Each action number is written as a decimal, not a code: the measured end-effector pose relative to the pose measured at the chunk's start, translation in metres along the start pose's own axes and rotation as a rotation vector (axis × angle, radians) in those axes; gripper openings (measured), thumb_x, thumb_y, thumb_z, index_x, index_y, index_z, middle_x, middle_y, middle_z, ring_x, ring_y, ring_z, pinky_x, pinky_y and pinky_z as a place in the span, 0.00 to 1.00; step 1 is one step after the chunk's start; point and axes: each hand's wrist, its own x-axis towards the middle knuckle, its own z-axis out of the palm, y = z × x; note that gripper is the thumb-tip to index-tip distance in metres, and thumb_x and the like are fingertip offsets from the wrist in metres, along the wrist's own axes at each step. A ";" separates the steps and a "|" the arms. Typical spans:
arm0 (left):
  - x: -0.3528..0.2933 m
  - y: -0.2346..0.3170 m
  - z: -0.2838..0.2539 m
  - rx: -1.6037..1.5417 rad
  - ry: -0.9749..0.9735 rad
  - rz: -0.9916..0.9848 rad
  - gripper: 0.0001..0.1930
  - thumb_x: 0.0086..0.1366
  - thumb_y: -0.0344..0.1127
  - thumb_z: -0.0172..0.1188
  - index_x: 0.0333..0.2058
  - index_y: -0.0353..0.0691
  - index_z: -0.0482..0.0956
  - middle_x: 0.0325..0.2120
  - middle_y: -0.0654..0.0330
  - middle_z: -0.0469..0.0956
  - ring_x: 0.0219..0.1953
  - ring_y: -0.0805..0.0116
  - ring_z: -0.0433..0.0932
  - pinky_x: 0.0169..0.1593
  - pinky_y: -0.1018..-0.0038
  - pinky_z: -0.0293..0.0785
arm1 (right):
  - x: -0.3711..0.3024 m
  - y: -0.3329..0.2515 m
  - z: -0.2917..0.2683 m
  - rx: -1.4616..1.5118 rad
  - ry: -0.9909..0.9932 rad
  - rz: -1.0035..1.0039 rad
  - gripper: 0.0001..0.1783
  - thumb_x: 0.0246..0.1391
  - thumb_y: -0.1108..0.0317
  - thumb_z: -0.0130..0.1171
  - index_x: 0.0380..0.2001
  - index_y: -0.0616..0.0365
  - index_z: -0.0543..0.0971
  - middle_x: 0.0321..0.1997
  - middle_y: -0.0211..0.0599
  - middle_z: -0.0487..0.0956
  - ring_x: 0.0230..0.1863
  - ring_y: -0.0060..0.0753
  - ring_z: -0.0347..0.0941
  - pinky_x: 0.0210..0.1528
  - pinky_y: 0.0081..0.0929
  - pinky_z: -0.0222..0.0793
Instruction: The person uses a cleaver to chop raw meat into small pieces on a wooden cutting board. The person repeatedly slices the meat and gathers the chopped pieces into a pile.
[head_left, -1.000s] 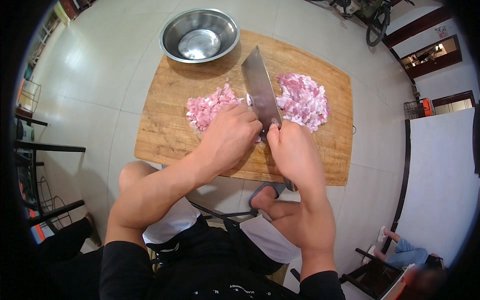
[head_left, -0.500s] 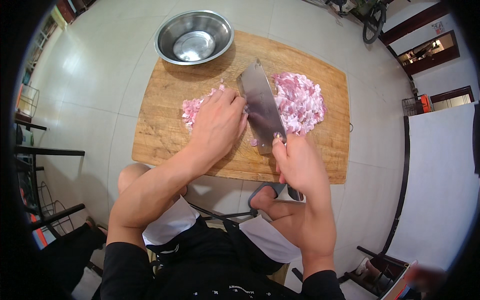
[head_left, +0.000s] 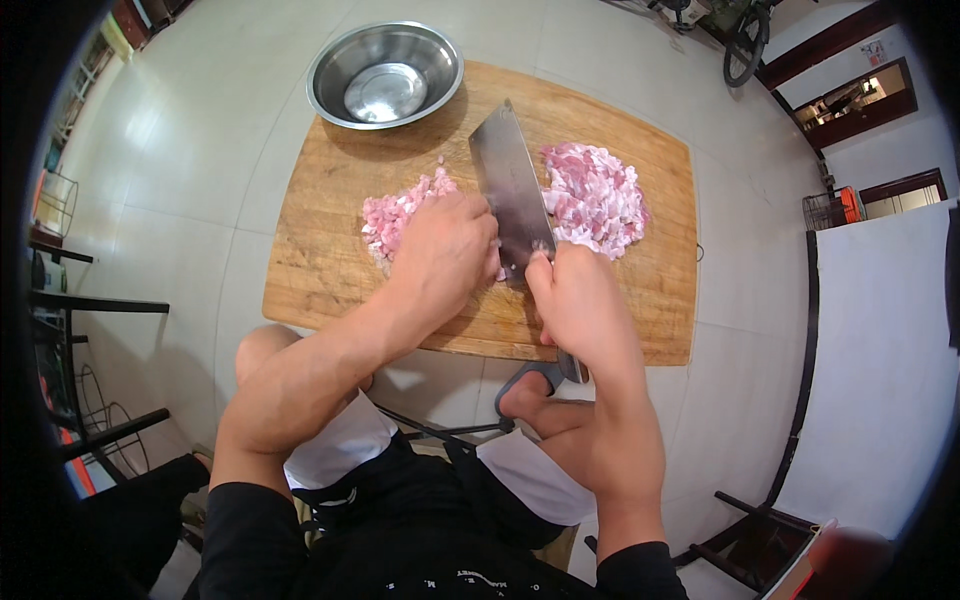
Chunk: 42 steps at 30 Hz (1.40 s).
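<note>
A cleaver stands over the wooden cutting board, its broad blade slanting away from me. My right hand is closed around its handle near the blade, and the handle's end shows below the fist. Against the blade's left side, my left hand is curled knuckles-up, with a bit of raw meat showing at its fingertips; most of what it holds is hidden. Small diced meat lies beyond and left of that hand. A larger heap of sliced pink and white meat sits right of the blade.
A metal bowl rests on the board's far left corner. Black metal furniture legs stand on the left. At the right is a white-topped table. A bicycle wheel shows at the far right.
The cleaver and my right hand have shifted slightly away from me and to the left. My left hand has rolled inward and come slightly nearer, uncovering more of the diced meat.
</note>
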 end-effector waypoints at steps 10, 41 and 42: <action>-0.017 0.004 -0.011 -0.041 0.072 0.050 0.10 0.67 0.33 0.74 0.44 0.38 0.90 0.45 0.57 0.86 0.50 0.51 0.84 0.58 0.57 0.80 | 0.005 0.016 -0.005 0.411 0.030 0.051 0.22 0.78 0.60 0.57 0.33 0.70 0.80 0.20 0.43 0.82 0.15 0.35 0.81 0.22 0.37 0.76; -0.014 0.001 -0.007 -0.080 -0.064 0.145 0.05 0.62 0.32 0.72 0.35 0.41 0.85 0.36 0.58 0.81 0.45 0.51 0.81 0.54 0.56 0.77 | -0.013 -0.011 0.009 -0.126 0.100 -0.069 0.24 0.76 0.59 0.55 0.36 0.73 0.85 0.29 0.69 0.85 0.35 0.75 0.85 0.42 0.64 0.82; -0.015 0.002 -0.009 -0.094 -0.075 0.152 0.05 0.62 0.31 0.73 0.35 0.41 0.86 0.36 0.58 0.81 0.45 0.52 0.82 0.54 0.56 0.76 | -0.006 -0.007 0.012 -0.081 0.090 -0.056 0.24 0.76 0.60 0.55 0.36 0.73 0.85 0.30 0.69 0.85 0.33 0.73 0.85 0.41 0.63 0.83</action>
